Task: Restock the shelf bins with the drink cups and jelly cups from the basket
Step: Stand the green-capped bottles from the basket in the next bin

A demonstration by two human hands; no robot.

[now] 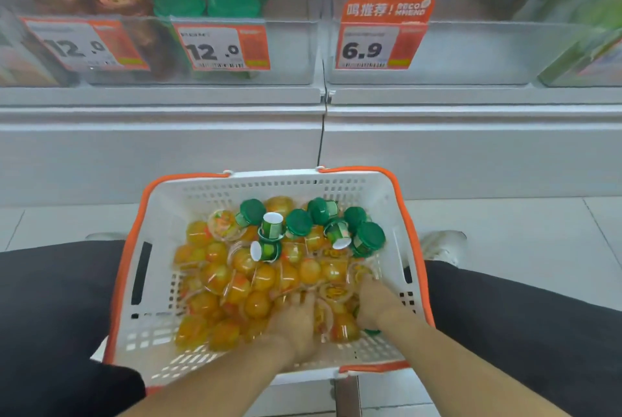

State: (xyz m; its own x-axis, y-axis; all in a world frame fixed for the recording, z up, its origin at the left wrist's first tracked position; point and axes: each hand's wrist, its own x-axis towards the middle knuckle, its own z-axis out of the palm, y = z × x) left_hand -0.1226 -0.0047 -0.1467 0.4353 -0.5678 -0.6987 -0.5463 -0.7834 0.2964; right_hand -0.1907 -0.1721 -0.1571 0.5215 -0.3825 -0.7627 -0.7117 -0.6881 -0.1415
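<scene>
Orange jelly cups (255, 285) and green-lidded drink cups (368, 238) fill the white, orange-rimmed plastic basket (158, 325) on the floor. Left hand (296, 322) and right hand (375, 298) dig among the jellies; grips unclear. Above, clear shelf bins (471, 53) carry price tags (215, 48) reading 12.0 and 6.9.

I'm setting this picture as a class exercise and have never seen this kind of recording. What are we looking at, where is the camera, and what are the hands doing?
There is no machine: a person wears one camera on the head, looking forward and down. The left hand and right hand reach into a white basket with orange handles, which sits between the person's knees. It holds orange jelly cups and green-lidded drink cups. Both hands are buried among the jelly cups; the blur hides whether either has a firm grip. Above, clear shelf bins carry price tags; the one marked 6.9 looks empty.
</scene>
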